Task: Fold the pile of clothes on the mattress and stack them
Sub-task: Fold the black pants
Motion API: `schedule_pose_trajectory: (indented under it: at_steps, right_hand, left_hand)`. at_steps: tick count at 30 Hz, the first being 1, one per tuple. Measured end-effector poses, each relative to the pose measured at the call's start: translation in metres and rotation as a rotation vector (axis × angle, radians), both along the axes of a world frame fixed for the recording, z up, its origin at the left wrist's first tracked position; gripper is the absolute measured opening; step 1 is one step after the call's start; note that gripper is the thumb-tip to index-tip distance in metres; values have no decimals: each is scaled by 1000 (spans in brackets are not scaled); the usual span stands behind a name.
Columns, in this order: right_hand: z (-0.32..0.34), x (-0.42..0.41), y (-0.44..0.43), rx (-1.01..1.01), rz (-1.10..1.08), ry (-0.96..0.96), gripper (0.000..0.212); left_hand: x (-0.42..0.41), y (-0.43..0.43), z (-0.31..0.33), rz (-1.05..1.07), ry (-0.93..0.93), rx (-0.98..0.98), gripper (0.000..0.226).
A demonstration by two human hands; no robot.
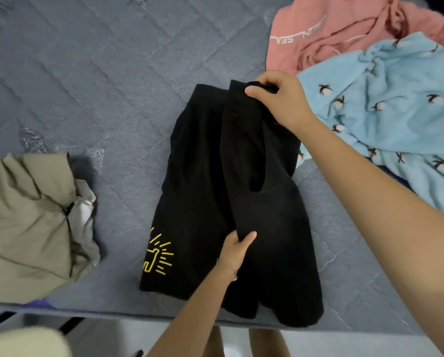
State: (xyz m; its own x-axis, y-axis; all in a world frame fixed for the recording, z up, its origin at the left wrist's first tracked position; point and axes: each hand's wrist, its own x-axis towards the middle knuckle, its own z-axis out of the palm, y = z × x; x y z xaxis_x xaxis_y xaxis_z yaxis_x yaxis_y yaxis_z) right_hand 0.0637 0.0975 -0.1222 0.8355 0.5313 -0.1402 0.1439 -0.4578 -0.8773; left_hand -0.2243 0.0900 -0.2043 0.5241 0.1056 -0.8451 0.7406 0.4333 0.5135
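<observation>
Black shorts (197, 176) with a yellow print near one hem lie on the grey quilted mattress (87, 86), one half lifted over the other. My right hand (280, 99) pinches the waistband at the far end. My left hand (237, 249) grips the folded edge lower down, thumb on top. At the back right lie a crumpled pink garment (331, 29) with white lettering and a light blue patterned garment (396, 112). An olive-beige garment (25, 222) is bunched at the left.
The mattress's near edge (112, 311) runs along the bottom, with pale floor below it. A cream rounded object (22, 342) sits at the bottom left corner. Bare mattress stretches across the far left.
</observation>
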Motion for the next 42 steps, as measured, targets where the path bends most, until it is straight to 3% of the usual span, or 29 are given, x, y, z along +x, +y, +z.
schedule_pose_trajectory:
  at_steps: [3, 6, 10, 13, 16, 20, 23, 29, 32, 36, 39, 42]
  right_hand:
    - [2, 3, -3, -13, -60, -34, 18]
    - [9, 13, -7, 25, -198, -12, 17]
    - [17, 22, -4, 113, -303, 75, 26]
    - [14, 18, 4, 101, -264, 63, 23]
    - [9, 14, 11, 69, -250, 35, 25]
    - [5, 12, 27, 35, -243, -3, 27]
    - [2, 6, 47, -2, -172, -30, 14]
    - [-5, 0, 77, -28, -92, -54, 6]
    - [-1, 5, 85, 81, -173, 11, 9]
    - [12, 13, 104, 243, -241, 68, 10]
    - [2, 2, 123, 90, -140, 4, 18]
    - [-25, -9, 129, -198, -17, -84, 10]
  left_hand:
    - [-11, -3, 11, 98, -17, -32, 18]
    - [-27, 10, 27, 84, -141, -36, 38]
    - [-57, 44, 34, -165, -141, -19, 19]
    - [-86, 66, 26, -419, -37, -11, 27]
    - [-108, 98, 28, -290, -44, 4, 26]
    - [-121, 139, 30, -5, -70, 314, 13]
    - [-114, 161, 28, 23, -146, 505, 25]
    - [-108, 186, 9, 46, -107, 517, 27]
    - [-122, 186, 1, 51, -73, 540, 37]
    - [-143, 187, -9, 83, -13, 589, 34]
    - [-144, 178, -16, -11, 67, 642, 29]
    - [-142, 169, -22, -192, 186, 779, 21]
